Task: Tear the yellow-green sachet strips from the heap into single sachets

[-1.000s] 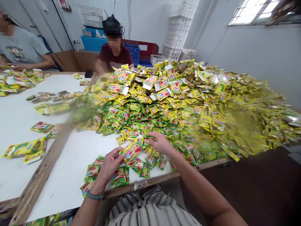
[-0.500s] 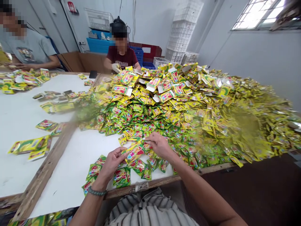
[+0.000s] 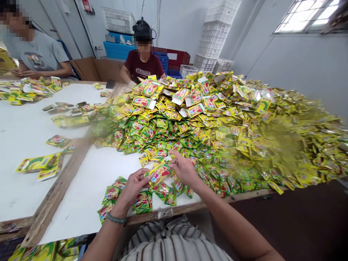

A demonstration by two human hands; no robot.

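Note:
A small yellow printed box point(image 3: 160, 173) slants across the front of the table, its white end flap point(image 3: 168, 158) showing at the upper right end. My left hand point(image 3: 137, 183) is closed round the lower left end of this box, thumb on top. At the flap end, my right hand point(image 3: 183, 168) grips with thumb and bent fingers, the index finger reaching over the flap. Whether anything is inside the box is hidden. Loose green sachets point(image 3: 143, 201) lie on the white tabletop point(image 3: 89, 188) just under and beside my hands.
A large heap of green and yellow sachets point(image 3: 217, 137) fills the right side, with yellow boxes point(image 3: 181, 96) on top. A wooden strip point(image 3: 58, 188) divides the table; flat boxes point(image 3: 38, 163) lie left of it. Two people sit across; white crates point(image 3: 214, 40) stand behind.
The green sachet at the box's end no longer shows, and the white flap is now visible there. My right index finger has straightened over it. The view has shifted slightly.

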